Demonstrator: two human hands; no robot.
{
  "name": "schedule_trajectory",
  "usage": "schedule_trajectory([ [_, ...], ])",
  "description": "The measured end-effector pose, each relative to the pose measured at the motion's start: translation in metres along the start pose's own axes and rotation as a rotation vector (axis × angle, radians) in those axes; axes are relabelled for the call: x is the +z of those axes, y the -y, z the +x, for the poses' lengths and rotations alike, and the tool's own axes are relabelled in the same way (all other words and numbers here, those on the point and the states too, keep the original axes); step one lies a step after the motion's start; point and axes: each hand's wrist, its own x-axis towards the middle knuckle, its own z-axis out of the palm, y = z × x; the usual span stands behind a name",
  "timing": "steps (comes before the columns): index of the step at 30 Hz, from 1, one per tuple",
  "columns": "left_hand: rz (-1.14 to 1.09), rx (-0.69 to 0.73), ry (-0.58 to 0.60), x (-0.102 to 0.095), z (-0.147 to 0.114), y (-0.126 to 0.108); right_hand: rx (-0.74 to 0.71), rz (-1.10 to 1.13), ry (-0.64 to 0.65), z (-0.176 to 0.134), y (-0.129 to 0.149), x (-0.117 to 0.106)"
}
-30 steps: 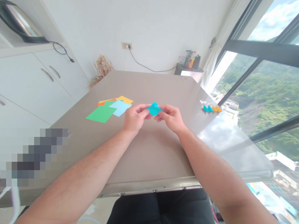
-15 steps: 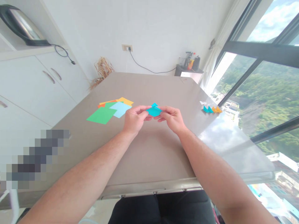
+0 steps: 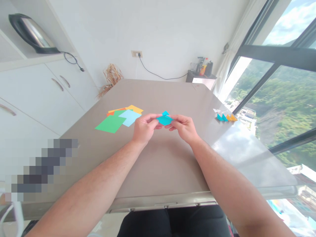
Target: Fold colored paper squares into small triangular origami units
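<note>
Folded blue paper [image 3: 165,120] pinched over the worktop [image 3: 160,168]

Both forearms [image 3: 96,181] reach forward and converge, cut off by the bottom edge. The left hand [image 3: 144,129] grips the paper's left end between thumb and fingers; the right hand [image 3: 184,128] mirrors it at the right. Some fingertips are hidden behind the paper, and its finer folds are hard to read. Pixelation masks something at far left.

Paper [image 3: 165,120] sits between left hand [image 3: 144,127] and right hand [image 3: 184,127]; sheets [image 3: 112,122] lie on the table [image 3: 160,164], left of the left hand, and figures [image 3: 224,118] (near the window [image 3: 281,89]) well right of the right hand.
</note>
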Motion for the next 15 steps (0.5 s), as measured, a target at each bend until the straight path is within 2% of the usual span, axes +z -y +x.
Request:
schedule_trajectory([
  [9, 0.006, -0.004, -0.041, 0.0001, 0.0006, 0.0024, 0.008, 0.004, 0.004, 0.0002, -0.0010, 0.0010],
  [15, -0.039, -0.033, -0.078, 0.0022, -0.0014, 0.0014, 0.030, 0.095, -0.005, -0.0004, -0.0027, 0.0022],
])
